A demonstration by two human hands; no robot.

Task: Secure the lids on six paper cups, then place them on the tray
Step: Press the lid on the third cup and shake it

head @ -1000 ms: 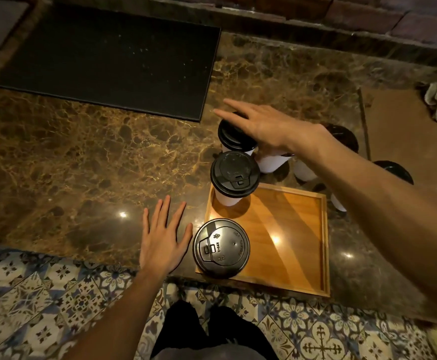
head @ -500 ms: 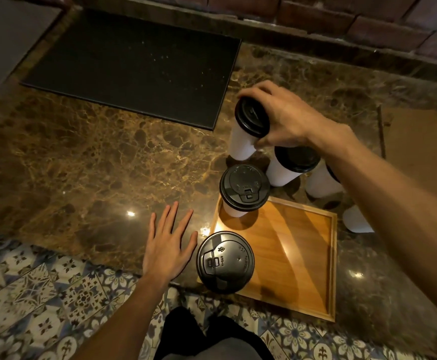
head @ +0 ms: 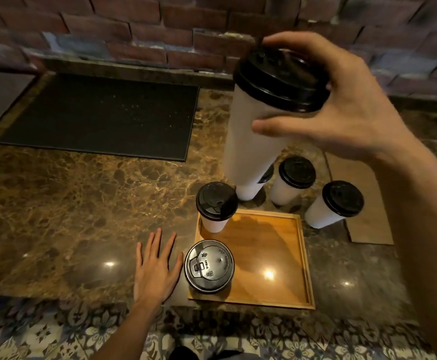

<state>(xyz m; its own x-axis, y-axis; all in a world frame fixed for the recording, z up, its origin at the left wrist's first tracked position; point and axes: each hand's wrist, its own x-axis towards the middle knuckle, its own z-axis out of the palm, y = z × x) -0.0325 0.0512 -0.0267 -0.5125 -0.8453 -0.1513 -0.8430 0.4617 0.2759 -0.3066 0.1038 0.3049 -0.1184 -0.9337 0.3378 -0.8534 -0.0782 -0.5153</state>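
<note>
The right hand (head: 342,107) is holding a cup (head: 253,141) high near the far edge of the tray (head: 269,255). Its grip is clasping the black lid (head: 279,79) from the top, probably to lower it straight down. The left hand (head: 155,268) is resting flat, released, on the worktop (head: 82,203) left of the tray.

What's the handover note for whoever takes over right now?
Right hand grips a lidded cup by its lid, lifted above the counter. Left hand lies flat on the counter beside the tray, holding nothing.
Done: far cup and near cup, both lidded, stand on the tray's left side.
Left: set that cup on the tray, then the three lidded cups standing beyond it, one partly hidden. Lid seating cannot be judged.
</note>
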